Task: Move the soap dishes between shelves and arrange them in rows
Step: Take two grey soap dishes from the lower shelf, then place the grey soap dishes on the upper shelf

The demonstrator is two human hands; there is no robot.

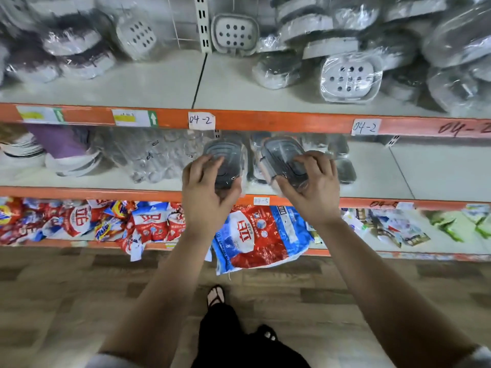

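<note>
My left hand [206,189] grips a dark grey plastic-wrapped soap dish [225,158] at the front of the middle shelf [398,176]. My right hand [310,187] grips a second wrapped dark grey soap dish [281,155], tilted, just to the right of the first. More wrapped dishes [342,166] lie behind them on that shelf. The upper shelf [159,86] holds several wrapped grey and white soap dishes, among them a white one with holes [350,78] at the right and another [235,33] leaning at the back.
Orange shelf edges carry paper labels [201,120]. Folded cloths and wrapped goods [66,155] sit at the left of the middle shelf. Red and blue detergent bags [255,235] fill the bottom shelf. My feet [216,294] stand on a wood-look floor.
</note>
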